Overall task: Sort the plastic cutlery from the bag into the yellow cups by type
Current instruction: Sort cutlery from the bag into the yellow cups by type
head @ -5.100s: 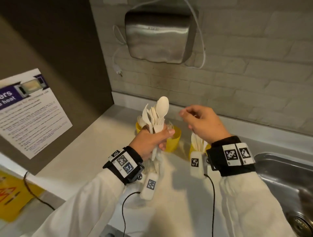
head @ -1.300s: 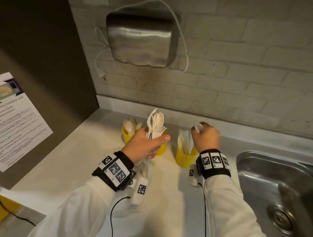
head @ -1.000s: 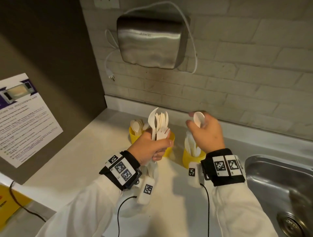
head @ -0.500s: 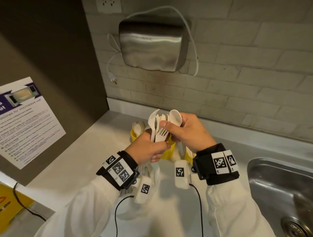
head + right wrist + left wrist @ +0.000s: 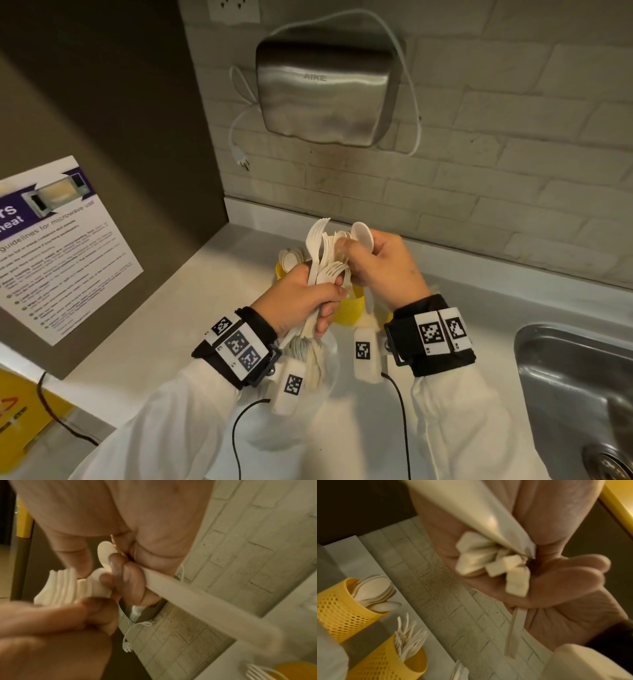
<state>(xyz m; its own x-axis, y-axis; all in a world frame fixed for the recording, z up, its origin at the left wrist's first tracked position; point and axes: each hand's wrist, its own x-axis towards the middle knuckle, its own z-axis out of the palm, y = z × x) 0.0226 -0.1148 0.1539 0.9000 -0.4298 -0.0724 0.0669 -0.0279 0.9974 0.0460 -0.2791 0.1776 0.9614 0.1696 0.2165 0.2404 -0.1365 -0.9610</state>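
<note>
- Pale tabletop (image 5: 178, 329) ran from a steel sink (image 5: 575, 383) back to a brick wall bearing a metal hand dryer (image 5: 325, 92).
- Left hand (image 5: 301, 301) clamped a bundle of white cutlery (image 5: 322, 253) upright.
- Right hand (image 5: 383, 270) pinched a spoon (image 5: 363, 233) at the bundle's top.
- Yellow cups (image 5: 339, 609) stood just behind.

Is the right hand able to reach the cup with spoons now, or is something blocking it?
Probably yes. The right hand holds a spoon above the bundle gripped by the left hand; the spoon cup stands open just behind, though that hand partly blocks it.

White long sleeves (image 5: 178, 421), black wristbands (image 5: 431, 346) with 2 square-code tags each — white camera pods (image 5: 364, 356), thin black cables (image 5: 404, 428).
</note>
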